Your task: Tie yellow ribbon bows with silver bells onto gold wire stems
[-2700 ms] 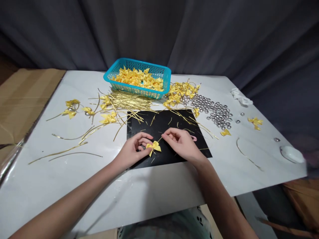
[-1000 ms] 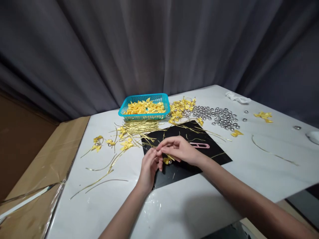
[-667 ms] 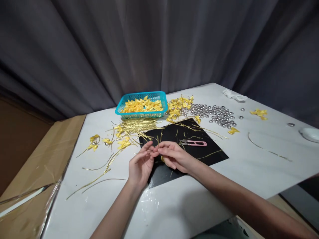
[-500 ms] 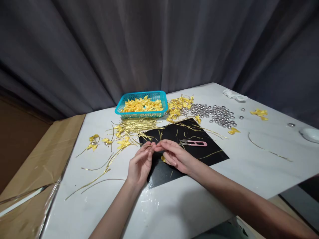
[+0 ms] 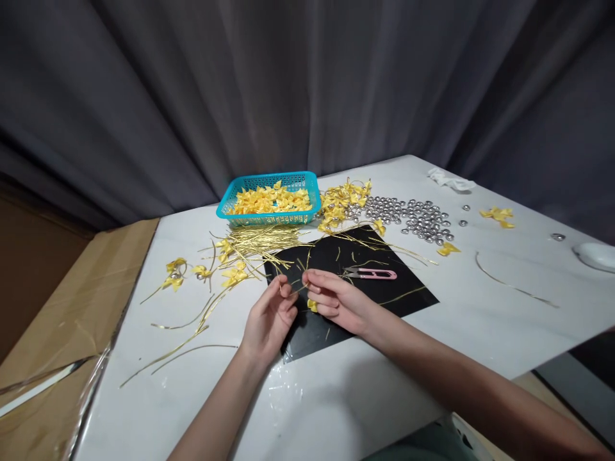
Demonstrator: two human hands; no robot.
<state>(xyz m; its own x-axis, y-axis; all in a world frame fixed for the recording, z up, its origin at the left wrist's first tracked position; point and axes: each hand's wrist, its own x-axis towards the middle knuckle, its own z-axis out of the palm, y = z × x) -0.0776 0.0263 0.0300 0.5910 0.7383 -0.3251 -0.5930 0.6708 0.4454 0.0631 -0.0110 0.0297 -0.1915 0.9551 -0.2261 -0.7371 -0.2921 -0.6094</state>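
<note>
Pinching a thin gold wire (image 5: 298,290) between them, my left hand (image 5: 269,317) and right hand (image 5: 336,299) meet over the near left part of the black mat (image 5: 384,291). The left grip is closed on one end of the wire with thumb and forefinger; the right grip holds the other end, and a yellow bow (image 5: 312,305) peeks out under its curled fingers, so I read that hand as closed around bow and wire together. Just beyond the right hand, pink snips (image 5: 369,274) lie on the mat. Farther back on the white desk (image 5: 365,390) I see a sheaf of gold wires (image 5: 264,240), a blue basket (image 5: 230,203) full of bows, and a spread of silver beads (image 5: 413,218) to the right.
</note>
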